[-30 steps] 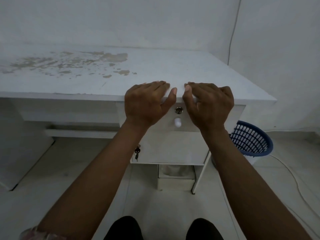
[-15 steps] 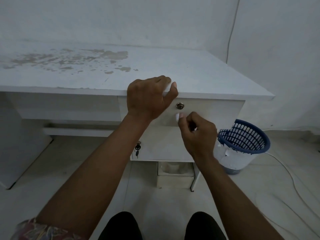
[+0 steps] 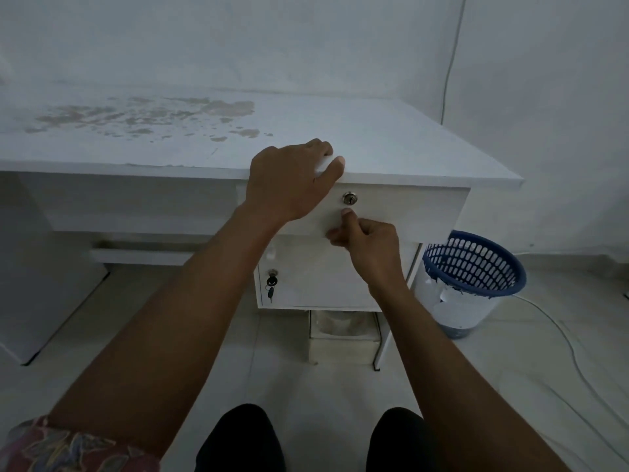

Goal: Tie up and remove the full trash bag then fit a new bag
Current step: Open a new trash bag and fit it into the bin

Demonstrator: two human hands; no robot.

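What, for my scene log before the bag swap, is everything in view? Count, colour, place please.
Desk: 1, white with brown stains, against the wall.
Drawer: 1, white, under the desk top, right side.
Drawer lock: 1, silver, on the drawer front.
Cabinet door: 1, white, below the drawer.
Keys: 1 bunch, dark, hanging from the door's lock.
Trash basket: 1, blue mesh, white plastic round its lower part, on the floor right of the desk.
Box: 1, pale, on the floor under the cabinet.
Floor cable: 1, white, right side.
Wall cable: 1, white, near the corner.
Knees: 2, dark-clothed, bottom edge.
Left hand: grips the desk's front edge.
Right hand: fingers pinch the drawer knob, hidden beneath them.
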